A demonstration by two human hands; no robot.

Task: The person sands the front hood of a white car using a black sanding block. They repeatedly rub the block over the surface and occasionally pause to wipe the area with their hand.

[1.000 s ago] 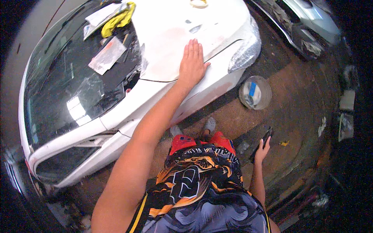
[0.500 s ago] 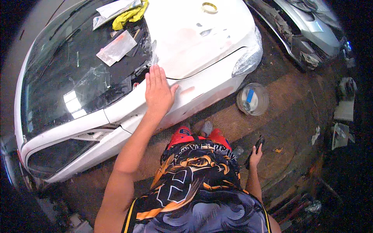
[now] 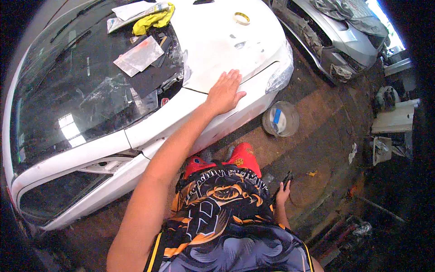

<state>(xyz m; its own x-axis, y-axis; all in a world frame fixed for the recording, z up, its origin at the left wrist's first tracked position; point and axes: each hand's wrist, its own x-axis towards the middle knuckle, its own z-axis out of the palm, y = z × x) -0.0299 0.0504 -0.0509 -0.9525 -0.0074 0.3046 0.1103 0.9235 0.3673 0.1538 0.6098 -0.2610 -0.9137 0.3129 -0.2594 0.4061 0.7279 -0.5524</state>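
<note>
On the white car (image 3: 158, 118), work seems partly done: dark spots (image 3: 239, 45) show on the hood (image 3: 206, 43), and how much is left I cannot tell. One left hand (image 3: 224, 93) lies flat at its edge, fingers straight, holding nothing visible; one right hand (image 3: 282, 195), lowered, is curled around one dark object (image 3: 288, 176). I count one tape roll (image 3: 237, 20), one bucket (image 3: 294, 121), one silver car (image 3: 362, 51).

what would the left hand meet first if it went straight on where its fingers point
Likely the dark grey patch on the white hood, just ahead of the left hand's fingertips; the hand looks flat on the hood, though exact contact is hard to judge.
</note>
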